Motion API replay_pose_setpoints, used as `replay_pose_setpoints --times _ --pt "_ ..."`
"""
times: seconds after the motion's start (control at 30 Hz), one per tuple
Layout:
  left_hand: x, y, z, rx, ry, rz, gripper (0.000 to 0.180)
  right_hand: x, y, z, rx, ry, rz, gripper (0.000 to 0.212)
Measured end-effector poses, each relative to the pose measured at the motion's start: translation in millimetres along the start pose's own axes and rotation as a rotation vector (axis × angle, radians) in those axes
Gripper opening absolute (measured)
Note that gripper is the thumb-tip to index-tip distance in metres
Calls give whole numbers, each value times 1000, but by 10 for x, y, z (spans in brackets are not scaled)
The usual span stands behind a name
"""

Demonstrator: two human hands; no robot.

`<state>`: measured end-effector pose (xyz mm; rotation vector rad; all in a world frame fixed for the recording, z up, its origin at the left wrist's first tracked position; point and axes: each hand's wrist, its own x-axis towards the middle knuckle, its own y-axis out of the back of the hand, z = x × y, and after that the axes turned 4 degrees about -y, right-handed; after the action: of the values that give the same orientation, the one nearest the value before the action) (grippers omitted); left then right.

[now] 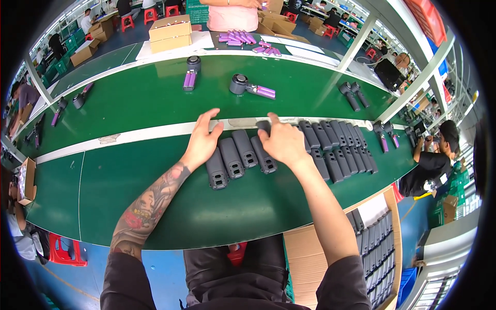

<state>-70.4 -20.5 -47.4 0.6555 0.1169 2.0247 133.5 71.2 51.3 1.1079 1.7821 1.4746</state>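
Several dark grey, long handle housings point(231, 157) with slots at their near ends lie in a row on the green bench. My left hand point(202, 142) is beside the leftmost ones, fingers spread, nothing in it. To the right, my right hand point(283, 140) is closed over a dark grey handle housing point(264, 125), whose end shows between thumb and forefinger; the rest is hidden under the hand. Just below my right thumb lies another housing point(264, 156). Two ranks of more grey housings point(338, 160) continue to the right of this hand.
Beyond a white rail point(129, 133), a green conveyor belt point(150, 98) carries round-headed devices point(239, 84) with purple battery cells. An open carton point(394, 227) of grey housings stands at lower right. A co-worker point(434, 160) sits at right; another person point(232, 18) stands opposite.
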Motion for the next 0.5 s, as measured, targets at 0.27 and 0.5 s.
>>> replay_pose_setpoints --times 0.27,0.5 --pt "1099 -331 -288 -245 225 -18 63 415 -354 584 1765 -206 -76 37" --pt "1607 -574 -319 86 150 -115 66 390 -690 642 2442 -21 -235 31"
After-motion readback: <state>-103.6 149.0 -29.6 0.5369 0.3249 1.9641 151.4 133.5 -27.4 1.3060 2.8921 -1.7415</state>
